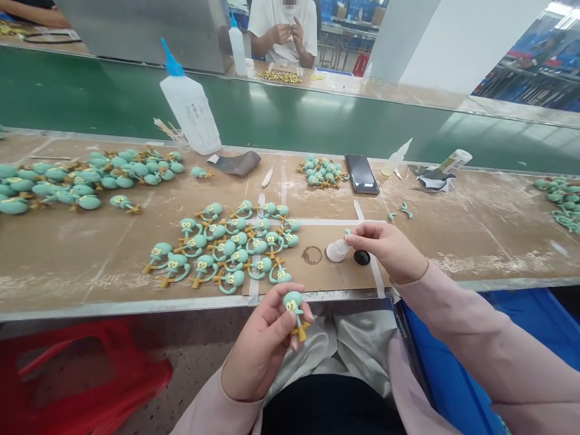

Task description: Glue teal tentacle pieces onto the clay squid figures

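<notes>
Near the table's front edge, my left hand [267, 338] is closed round a small teal cartoon figurine [293, 307] with a round head and yellow-brown feet. My right hand [383, 244] pinches a tiny teal piece [347, 232], mostly hidden by the fingertips, at the top of a small white translucent container [336, 251]. I cannot tell whether the piece touches the container. Next to it are a round black cap [362, 258] and a ring-shaped mark [312, 255]. To the left lie several figurines [224, 249] with curved arms. Two loose curved teal arms [406, 210] lie beyond my right hand.
A large pile of figurines [86, 178] fills the left; a smaller teal pile [321, 171] lies beside a phone [362, 174]. A blue-capped bottle [190, 112] stands before the green belt [290, 112]. Across it sits a person [283, 36]. A red stool [81, 374] is below left.
</notes>
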A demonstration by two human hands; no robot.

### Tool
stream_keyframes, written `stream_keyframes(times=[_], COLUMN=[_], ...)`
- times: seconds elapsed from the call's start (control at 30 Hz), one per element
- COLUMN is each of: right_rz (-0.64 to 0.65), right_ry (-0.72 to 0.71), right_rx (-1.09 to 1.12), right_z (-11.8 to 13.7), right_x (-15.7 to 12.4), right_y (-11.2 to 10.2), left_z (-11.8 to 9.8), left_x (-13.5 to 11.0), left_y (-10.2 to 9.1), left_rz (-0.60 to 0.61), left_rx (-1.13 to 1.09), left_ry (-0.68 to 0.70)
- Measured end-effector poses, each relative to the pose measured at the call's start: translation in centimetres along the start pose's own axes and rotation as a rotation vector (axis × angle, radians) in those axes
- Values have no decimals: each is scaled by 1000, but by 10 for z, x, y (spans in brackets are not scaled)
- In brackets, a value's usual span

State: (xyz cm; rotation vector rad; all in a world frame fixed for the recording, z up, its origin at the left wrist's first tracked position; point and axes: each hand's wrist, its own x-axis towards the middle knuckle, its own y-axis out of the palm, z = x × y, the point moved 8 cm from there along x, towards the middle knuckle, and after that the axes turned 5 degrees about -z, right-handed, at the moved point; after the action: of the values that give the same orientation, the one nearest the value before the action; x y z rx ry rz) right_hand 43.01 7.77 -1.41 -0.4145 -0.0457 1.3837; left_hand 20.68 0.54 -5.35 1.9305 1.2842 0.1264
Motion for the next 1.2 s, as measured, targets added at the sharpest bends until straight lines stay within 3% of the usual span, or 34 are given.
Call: stream_keyframes(times=[0.87,1.2], right_rz=[-33,213], right_ry=[-76,64], right_rx=[-102,-66], right_z=[10,0], right_x=[-6,-14], right_y=[-6,-5], left_z=[0,10], left_x=[-2,-1], left_y=[1,9], left_rz=[-22,40], left_rx=[-32,-55], left_ry=[-1,-43])
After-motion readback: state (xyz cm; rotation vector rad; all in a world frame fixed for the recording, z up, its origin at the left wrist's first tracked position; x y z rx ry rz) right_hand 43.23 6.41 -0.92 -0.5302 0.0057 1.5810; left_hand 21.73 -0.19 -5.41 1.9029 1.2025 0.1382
